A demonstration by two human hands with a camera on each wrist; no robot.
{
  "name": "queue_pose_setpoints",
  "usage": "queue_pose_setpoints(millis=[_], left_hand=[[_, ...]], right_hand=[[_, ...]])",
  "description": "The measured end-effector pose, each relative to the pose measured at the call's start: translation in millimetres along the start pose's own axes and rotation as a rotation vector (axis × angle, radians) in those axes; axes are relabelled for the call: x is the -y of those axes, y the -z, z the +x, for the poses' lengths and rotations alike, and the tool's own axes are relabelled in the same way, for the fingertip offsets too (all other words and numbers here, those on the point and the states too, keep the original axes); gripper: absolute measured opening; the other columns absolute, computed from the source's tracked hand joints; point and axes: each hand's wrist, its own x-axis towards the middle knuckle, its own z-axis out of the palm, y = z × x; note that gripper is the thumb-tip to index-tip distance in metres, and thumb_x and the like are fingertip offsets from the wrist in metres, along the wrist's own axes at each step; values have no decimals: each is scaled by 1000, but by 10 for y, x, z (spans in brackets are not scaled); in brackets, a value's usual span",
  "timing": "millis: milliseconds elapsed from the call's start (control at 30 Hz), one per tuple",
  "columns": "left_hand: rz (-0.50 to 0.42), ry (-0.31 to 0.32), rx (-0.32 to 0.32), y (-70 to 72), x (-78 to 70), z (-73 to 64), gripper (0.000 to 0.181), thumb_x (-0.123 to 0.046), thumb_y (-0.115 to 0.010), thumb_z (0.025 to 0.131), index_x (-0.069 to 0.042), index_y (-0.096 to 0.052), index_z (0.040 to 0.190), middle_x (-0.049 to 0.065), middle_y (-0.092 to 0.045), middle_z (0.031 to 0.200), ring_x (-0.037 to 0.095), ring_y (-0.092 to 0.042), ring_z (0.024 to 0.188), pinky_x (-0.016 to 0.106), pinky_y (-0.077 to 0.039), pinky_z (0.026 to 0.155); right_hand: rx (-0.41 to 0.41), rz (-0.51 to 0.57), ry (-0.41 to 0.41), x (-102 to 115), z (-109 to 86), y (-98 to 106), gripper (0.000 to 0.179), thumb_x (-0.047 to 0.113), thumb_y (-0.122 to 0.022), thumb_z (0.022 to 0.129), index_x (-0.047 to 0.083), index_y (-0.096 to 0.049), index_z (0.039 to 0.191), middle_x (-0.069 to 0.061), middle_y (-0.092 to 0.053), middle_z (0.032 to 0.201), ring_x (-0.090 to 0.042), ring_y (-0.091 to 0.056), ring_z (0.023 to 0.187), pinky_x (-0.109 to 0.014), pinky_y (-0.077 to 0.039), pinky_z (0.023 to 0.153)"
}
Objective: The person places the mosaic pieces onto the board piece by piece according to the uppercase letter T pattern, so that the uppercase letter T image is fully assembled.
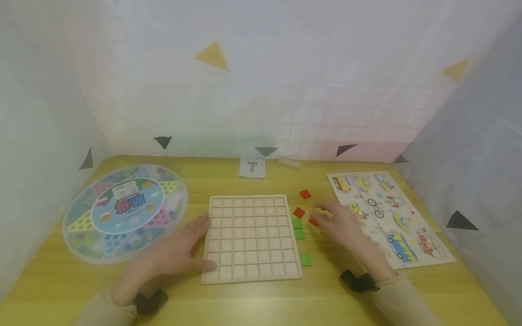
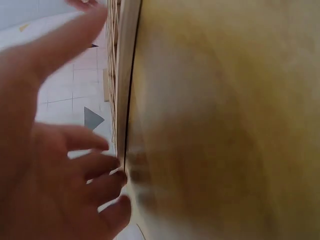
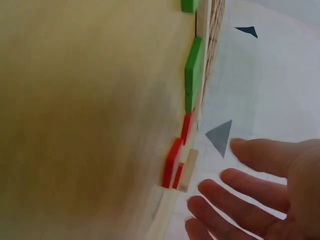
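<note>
A square wooden grid board [image 1: 253, 237] lies in the middle of the table. My left hand [image 1: 173, 251] is at its left side, fingertips at the left edge and thumb over the lower left corner cells. My right hand [image 1: 342, 226] hovers right of the board with fingers spread, holding nothing, close to a red square tile [image 1: 312, 222]. Two more red tiles lie nearby, one at the board's edge [image 1: 299, 212] and one farther back [image 1: 305, 194]. Along the board's right edge lie green tiles [image 1: 305, 260]; in the right wrist view, a green tile [image 3: 193, 70] lies against the board.
A round Chinese checkers set [image 1: 126, 213] sits at the left. A vehicle picture puzzle board [image 1: 391, 217] lies at the right. At the back are a small card with a red and green T [image 1: 252, 168] and a wooden block [image 1: 288, 163]. Draped white walls surround the table.
</note>
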Motion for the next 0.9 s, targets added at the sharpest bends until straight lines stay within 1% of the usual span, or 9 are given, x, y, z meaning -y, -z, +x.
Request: queue_pose_setpoints(millis=[100, 167, 233, 333, 500, 733, 900], left_hand=[[-60, 3, 51, -4, -21, -18, 128, -73, -73, 70, -7, -13, 160, 11, 0, 169, 37, -7, 154, 57, -16, 122], [-64, -2, 64, -1, -33, -27, 134, -73, -77, 64, -5, -11, 160, 13, 2, 168, 38, -5, 154, 56, -15, 122], [-60, -9, 69, 1, -38, -36, 139, -73, -79, 61, -4, -10, 160, 15, 3, 168, 38, -4, 154, 56, -16, 122], [-58, -26, 78, 4, -37, -45, 144, -73, -82, 57, -3, -9, 160, 17, 4, 167, 39, -4, 154, 55, -17, 122], [-62, -44, 86, 5, -27, -51, 147, -73, -82, 56, -2, -7, 160, 19, 5, 167, 40, -4, 153, 56, -20, 121], [-53, -21, 91, -7, -13, -45, 147, -74, -81, 55, -6, -4, 161, 15, 6, 168, 37, -4, 154, 54, -18, 122], [-56, -13, 92, -13, 2, -40, 147, -74, -81, 55, -8, -4, 161, 13, 6, 168, 36, -4, 154, 54, -18, 122]], right_hand=[[-5, -15, -8, -30, -14, -63, 31, 16, -76, 89, 1, -71, 115, -15, -74, 109, -34, -69, 100, -51, -56, 86], [-7, -38, -14, -44, -15, -95, 30, 14, -78, 86, 1, -72, 113, -14, -74, 106, -32, -69, 96, -49, -57, 83], [-6, -52, -11, -58, -14, -115, 31, 11, -79, 84, -1, -72, 112, -15, -74, 105, -31, -69, 95, -49, -57, 83], [5, -66, -18, -73, -14, -132, 32, 9, -80, 82, -1, -72, 112, -16, -72, 107, -33, -67, 98, -50, -56, 86], [14, -69, -37, -101, -11, -164, 31, 6, -79, 83, -1, -72, 112, -16, -69, 109, -34, -64, 104, -52, -52, 92], [7, -52, -51, -93, -18, -173, 29, 5, -78, 84, -1, -71, 111, -14, -68, 105, -31, -65, 98, -51, -53, 87], [-3, -58, -57, -94, -21, -177, 31, 6, -79, 84, -2, -71, 112, -15, -68, 106, -33, -65, 99, -51, -54, 88]])
